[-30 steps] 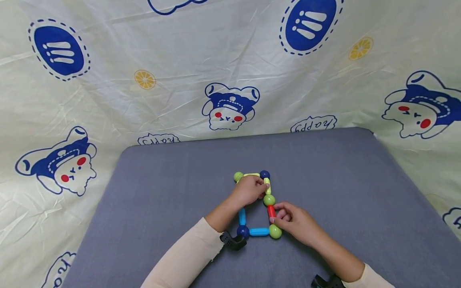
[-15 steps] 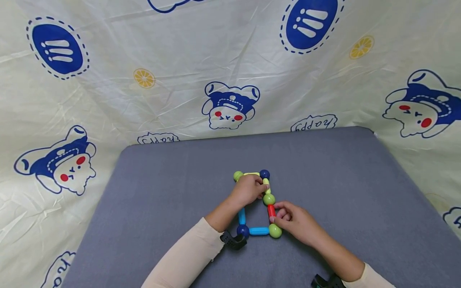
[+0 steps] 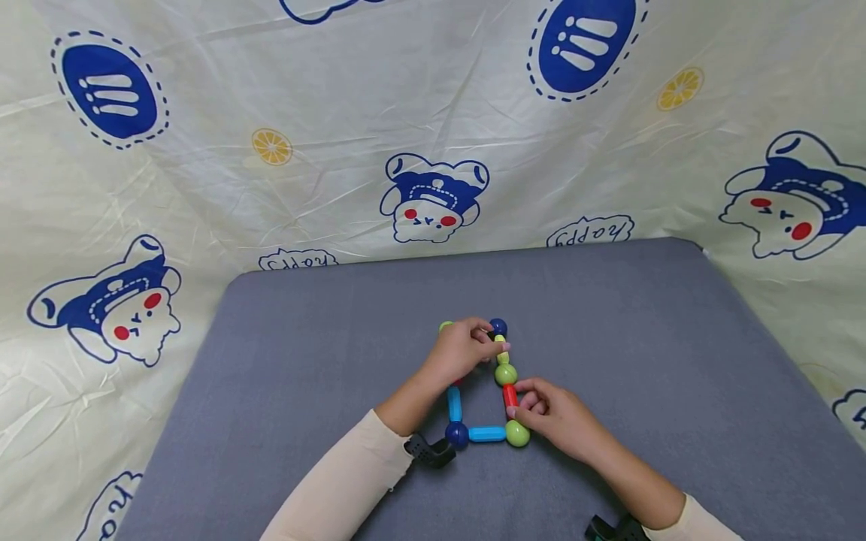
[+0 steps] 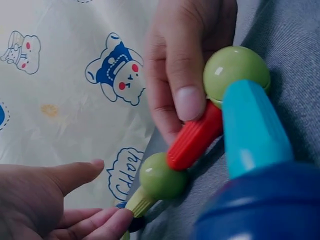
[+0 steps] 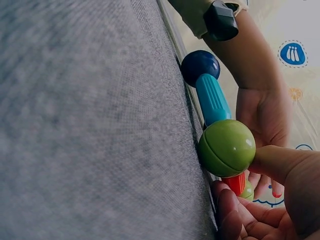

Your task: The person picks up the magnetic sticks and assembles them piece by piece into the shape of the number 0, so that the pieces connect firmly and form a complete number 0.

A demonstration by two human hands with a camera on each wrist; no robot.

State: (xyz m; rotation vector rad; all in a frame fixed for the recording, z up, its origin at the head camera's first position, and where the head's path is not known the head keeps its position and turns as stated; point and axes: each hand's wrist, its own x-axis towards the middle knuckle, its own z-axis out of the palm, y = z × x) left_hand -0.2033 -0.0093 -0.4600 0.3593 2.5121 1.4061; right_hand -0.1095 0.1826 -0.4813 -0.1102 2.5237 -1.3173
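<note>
A closed frame of coloured rods and balls lies on the grey cloth. My right hand [image 3: 558, 421] pinches the red rod [image 3: 510, 402] on its right side, thumb and index finger around it. This rod joins the near green ball [image 3: 517, 433] to a middle green ball [image 3: 506, 374]. My left hand [image 3: 456, 352] is over the far part, beside the pale yellow rod [image 3: 503, 358] and the far dark blue ball [image 3: 498, 327]. In the left wrist view its thumb stands apart from its fingers, whose tips overlap the yellow rod [image 4: 140, 202]. The hand hides most of the far left corner.
A light blue rod [image 3: 487, 434] forms the near side, ending at a dark blue ball [image 3: 457, 434]. Another light blue rod [image 3: 455, 406] runs up the left side. Behind the grey-covered table [image 3: 325, 361] hangs a printed white sheet [image 3: 325, 203].
My left hand has let go of the pale yellow rod, its fingers spreading, and shifted slightly left and away, covering more of the far side. My right hand keeps still on the red rod.
</note>
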